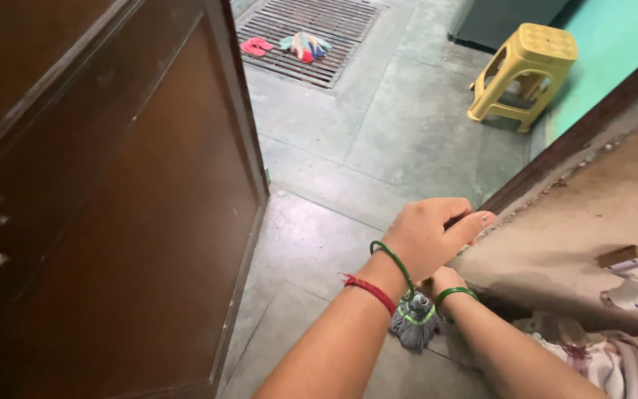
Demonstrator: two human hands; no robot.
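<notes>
Green bangles are worn on both wrists, and a red thread is tied around the left wrist beside its bangle. The left hand (pixel 428 235) is held in the middle of the view, above the grey stone floor (pixel 378 140), with its fingers (pixel 474 222) curled together into a loose fist and the thumb stretched out towards the right. What is gripped inside the fist is hidden, so it cannot be told whether the fingers are closed on a handle. The right hand (pixel 443 281) is tucked just below and behind the left hand and is mostly covered by it; the state of its fingers cannot be told. A small grey mop head (pixel 413 324) with a green band around its collar is seen just below the two wrists, near the floor, between the forearms. A brown wooden door (pixel 112 222) is stood open along the left side. A rough brown wall (pixel 577 222) is seen on the right, with a white switch fitting on a wooden board at its near right. A yellow plastic stool (pixel 522 74) is placed far right by a turquoise wall. A metal floor grate (pixel 311 37) lies at the far end, with pink slippers (pixel 257 46) and a multicoloured cloth (pixel 304 46) lying on it.
</notes>
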